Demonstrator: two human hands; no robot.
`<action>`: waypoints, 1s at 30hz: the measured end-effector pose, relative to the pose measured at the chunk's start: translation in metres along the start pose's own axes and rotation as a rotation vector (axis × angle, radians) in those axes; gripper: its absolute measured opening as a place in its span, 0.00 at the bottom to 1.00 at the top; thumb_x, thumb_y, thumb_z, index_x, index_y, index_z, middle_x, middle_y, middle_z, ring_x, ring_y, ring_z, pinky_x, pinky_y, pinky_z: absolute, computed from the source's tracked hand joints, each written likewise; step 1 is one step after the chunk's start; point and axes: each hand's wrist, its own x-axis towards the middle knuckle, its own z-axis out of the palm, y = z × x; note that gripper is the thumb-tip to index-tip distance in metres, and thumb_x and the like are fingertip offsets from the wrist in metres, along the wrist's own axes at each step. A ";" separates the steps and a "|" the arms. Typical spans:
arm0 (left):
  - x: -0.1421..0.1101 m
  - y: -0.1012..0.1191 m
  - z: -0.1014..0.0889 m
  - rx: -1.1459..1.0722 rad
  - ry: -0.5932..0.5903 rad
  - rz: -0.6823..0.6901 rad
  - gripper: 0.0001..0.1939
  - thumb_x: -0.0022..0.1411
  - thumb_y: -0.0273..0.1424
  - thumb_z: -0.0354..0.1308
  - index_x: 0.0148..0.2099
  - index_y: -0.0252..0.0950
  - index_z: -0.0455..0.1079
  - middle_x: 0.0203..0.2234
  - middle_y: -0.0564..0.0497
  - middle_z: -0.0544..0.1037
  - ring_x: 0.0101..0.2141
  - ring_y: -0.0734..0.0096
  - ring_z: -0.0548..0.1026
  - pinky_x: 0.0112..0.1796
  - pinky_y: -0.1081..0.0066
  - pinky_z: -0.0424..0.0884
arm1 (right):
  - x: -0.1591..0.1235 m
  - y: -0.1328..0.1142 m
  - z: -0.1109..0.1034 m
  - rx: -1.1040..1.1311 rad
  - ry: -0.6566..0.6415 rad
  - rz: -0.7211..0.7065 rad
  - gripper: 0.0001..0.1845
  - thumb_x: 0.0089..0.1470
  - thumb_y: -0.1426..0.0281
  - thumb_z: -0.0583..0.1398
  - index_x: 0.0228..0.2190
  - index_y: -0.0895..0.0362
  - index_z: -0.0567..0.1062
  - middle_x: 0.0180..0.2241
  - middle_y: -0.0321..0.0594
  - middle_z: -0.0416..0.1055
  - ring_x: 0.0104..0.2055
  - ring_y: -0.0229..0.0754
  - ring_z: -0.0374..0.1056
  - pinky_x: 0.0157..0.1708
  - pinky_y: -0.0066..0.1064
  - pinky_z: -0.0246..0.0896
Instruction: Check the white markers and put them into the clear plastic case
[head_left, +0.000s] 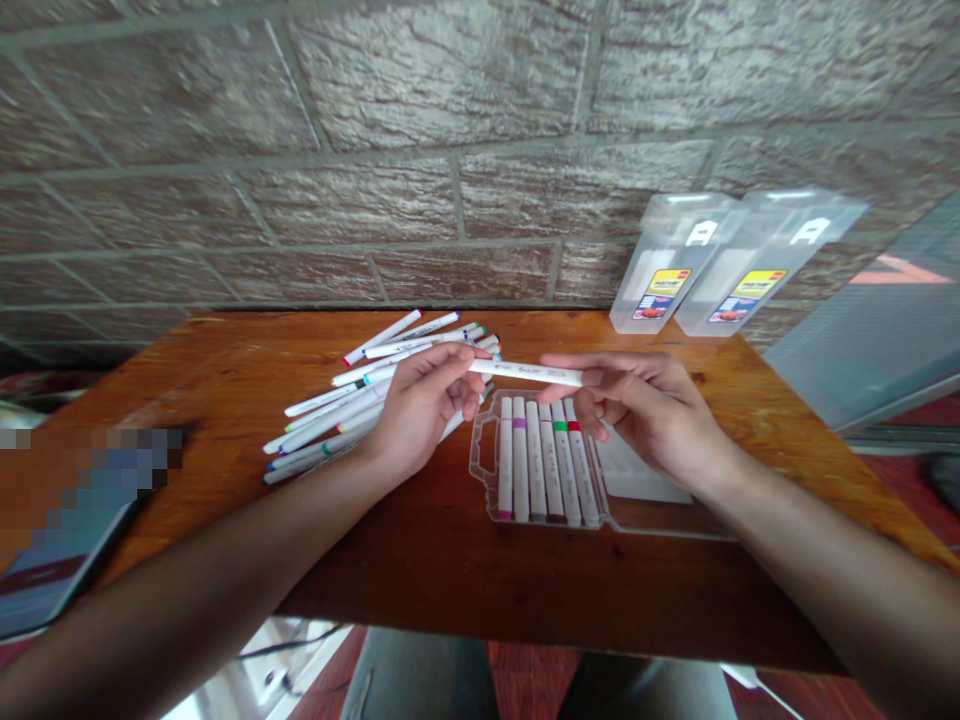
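A white marker (525,372) with small printed text is held level between my two hands, above the table. My left hand (426,405) pinches its left end between thumb and fingers. The right end sits between the thumb and fingers of my right hand (649,405). Below lies an opened clear plastic case (487,500); its left half holds several white markers (547,465) side by side, some with purple, green or red bands. Beyond and beside my left hand is a loose pile of white markers (322,430) with coloured ends, partly hidden by that hand.
Two translucent plastic boxes (649,270) with coloured labels stand at the back right of the wooden table (420,570), against the brick-patterned wall (420,200). A dark-edged device (67,560), partly pixelated, is at the left. My legs are under the front edge.
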 end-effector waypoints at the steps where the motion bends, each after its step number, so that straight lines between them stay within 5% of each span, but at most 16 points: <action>1: 0.000 0.000 0.000 0.005 0.002 -0.001 0.12 0.59 0.35 0.71 0.38 0.30 0.81 0.22 0.52 0.75 0.19 0.79 0.70 0.21 0.76 0.65 | 0.000 0.000 0.000 -0.001 0.005 0.005 0.14 0.58 0.69 0.64 0.43 0.55 0.88 0.34 0.44 0.85 0.20 0.34 0.60 0.22 0.32 0.57; 13: 0.000 -0.001 0.000 0.045 0.007 0.004 0.13 0.60 0.38 0.71 0.38 0.32 0.80 0.21 0.52 0.77 0.18 0.78 0.69 0.21 0.75 0.64 | 0.001 0.002 -0.002 0.050 0.040 0.036 0.15 0.60 0.70 0.60 0.45 0.58 0.85 0.35 0.45 0.86 0.20 0.36 0.62 0.22 0.32 0.58; 22: -0.004 -0.002 -0.002 0.269 -0.120 0.084 0.12 0.65 0.39 0.68 0.41 0.33 0.80 0.25 0.50 0.81 0.20 0.76 0.72 0.24 0.74 0.67 | 0.008 0.003 -0.003 0.006 0.234 0.054 0.09 0.57 0.68 0.64 0.38 0.58 0.81 0.32 0.44 0.84 0.17 0.34 0.62 0.17 0.29 0.54; 30: -0.005 -0.003 -0.001 0.283 -0.064 0.197 0.09 0.65 0.35 0.69 0.43 0.36 0.80 0.28 0.50 0.83 0.20 0.79 0.71 0.24 0.74 0.67 | 0.007 0.004 -0.002 -0.255 0.174 -0.047 0.12 0.57 0.60 0.71 0.32 0.56 0.83 0.27 0.38 0.79 0.20 0.33 0.60 0.19 0.30 0.55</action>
